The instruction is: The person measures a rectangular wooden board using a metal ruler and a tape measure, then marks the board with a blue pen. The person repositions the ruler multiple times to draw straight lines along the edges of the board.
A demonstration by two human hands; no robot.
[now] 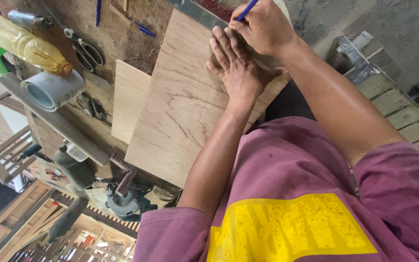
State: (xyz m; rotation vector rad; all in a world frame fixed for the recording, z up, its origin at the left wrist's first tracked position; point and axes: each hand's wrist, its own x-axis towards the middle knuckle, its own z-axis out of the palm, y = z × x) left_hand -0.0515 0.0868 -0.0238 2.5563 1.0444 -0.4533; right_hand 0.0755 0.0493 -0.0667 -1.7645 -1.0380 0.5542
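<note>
The right hand pinches a slim blue pencil between its fingers, the tip down at the far edge of a large pale plywood panel with brown grain. The left hand lies flat on that panel just beside the pencil, fingers pressed together and stretched toward the mark, pinning the sheet.

The panel rests on a dusty wooden table, overlapping a narrower pale wooden board on its far side. Beyond that board from the panel lie a grey plastic pipe fitting, a yellow plastic bottle and a pair of scissors. Two more blue pencils lie on the table near the panel's upper corner. A grey power tool sits past the panel's lower end.

Marking well here seems to call for steady downward pressure from the flat hand so the sheet cannot slide, with the pencil kept close to the fingertips and drawn lightly.
</note>
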